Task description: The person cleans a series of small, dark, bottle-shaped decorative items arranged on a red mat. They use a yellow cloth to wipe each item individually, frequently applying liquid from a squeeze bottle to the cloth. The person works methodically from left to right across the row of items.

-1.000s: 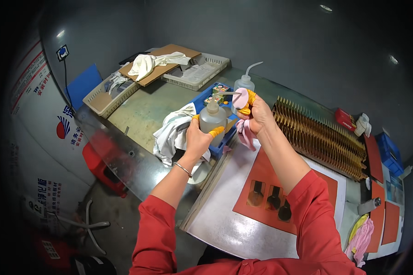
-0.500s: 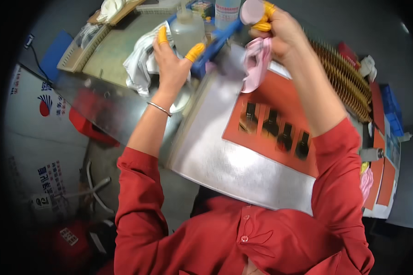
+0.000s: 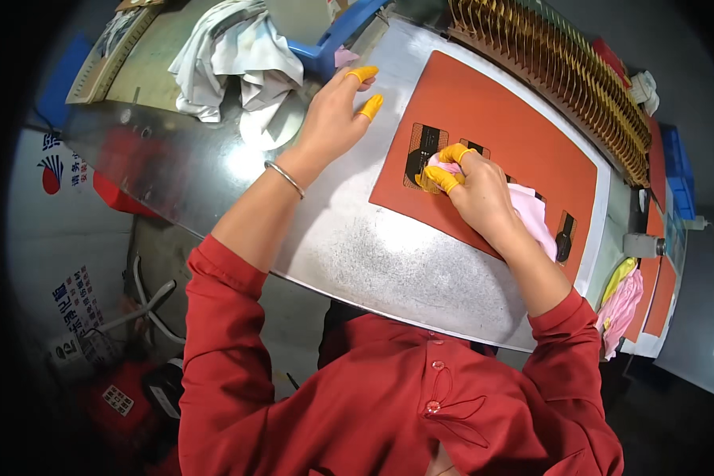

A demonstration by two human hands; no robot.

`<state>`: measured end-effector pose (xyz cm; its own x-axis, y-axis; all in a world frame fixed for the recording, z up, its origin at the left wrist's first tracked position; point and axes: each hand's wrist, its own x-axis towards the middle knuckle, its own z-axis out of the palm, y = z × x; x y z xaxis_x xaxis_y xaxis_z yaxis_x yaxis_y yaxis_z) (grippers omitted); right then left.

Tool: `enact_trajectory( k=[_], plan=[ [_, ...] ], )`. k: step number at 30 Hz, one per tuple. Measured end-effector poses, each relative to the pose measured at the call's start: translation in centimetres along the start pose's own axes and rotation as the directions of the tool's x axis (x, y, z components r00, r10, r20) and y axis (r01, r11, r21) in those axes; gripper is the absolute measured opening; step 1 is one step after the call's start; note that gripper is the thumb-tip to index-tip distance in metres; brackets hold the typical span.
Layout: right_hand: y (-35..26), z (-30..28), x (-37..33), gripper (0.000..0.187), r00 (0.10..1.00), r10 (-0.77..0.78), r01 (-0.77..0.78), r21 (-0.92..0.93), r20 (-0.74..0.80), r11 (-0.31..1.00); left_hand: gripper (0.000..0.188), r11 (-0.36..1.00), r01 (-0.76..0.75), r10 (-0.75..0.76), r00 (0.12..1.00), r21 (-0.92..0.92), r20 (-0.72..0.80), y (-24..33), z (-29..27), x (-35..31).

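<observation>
My right hand (image 3: 482, 194), with yellow finger cots on its fingertips, is closed round a pink cloth (image 3: 531, 216). It presses the cloth onto a row of small dark rectangular plates with gold edges on an orange-red mat (image 3: 516, 119). The leftmost plate (image 3: 426, 147) lies just beside my fingertips; the ones in the middle are partly covered by hand and cloth. A further plate (image 3: 565, 236) shows at the right end. My left hand (image 3: 333, 119), also wearing yellow cots, is held left of the mat, its thumb and forefinger apart and nothing between them.
Along the far right stands a rack (image 3: 563, 87) of upright gold-edged plates. A crumpled white cloth (image 3: 242, 59) and a blue tray (image 3: 325, 51) lie beyond my left hand. Pink and yellow cloths (image 3: 623, 301) hang at the right by a small grey can (image 3: 642, 245).
My right hand has come down from the far side with the pink cloth and now presses it on the plates. My left hand has shifted right, away from the white cloth. The view has moved.
</observation>
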<state>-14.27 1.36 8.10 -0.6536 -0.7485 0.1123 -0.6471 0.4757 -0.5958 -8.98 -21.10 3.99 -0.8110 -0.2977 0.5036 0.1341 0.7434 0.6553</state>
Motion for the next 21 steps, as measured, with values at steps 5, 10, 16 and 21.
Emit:
enact_trajectory(
  k=[5,10,16,21],
  plan=[
    [1.2,2.1,0.0,0.018,0.994,-0.105,0.096,-0.177,-0.041,0.980,0.030,1.000,0.019,-0.019,1.000,-0.021,0.004,-0.5,-0.1,-0.1],
    [0.7,2.0,0.3,0.020,0.999,0.014,-0.008,-0.201,0.028,0.980,0.029,1.000,0.011,-0.011,1.000,-0.002,0.007,-0.9,-0.2,-0.2],
    [-0.2,1.6,0.7,0.017,0.995,0.076,-0.070,-0.087,0.063,0.994,0.026,0.999,0.035,-0.035,0.999,0.015,-0.017,-1.2,-0.3,-0.1],
    [-0.3,2.1,0.3,0.014,1.000,0.028,-0.029,-0.159,-0.006,0.987,0.022,0.985,0.171,-0.169,0.983,0.015,-0.070,-0.9,-1.0,0.4]
  ],
)
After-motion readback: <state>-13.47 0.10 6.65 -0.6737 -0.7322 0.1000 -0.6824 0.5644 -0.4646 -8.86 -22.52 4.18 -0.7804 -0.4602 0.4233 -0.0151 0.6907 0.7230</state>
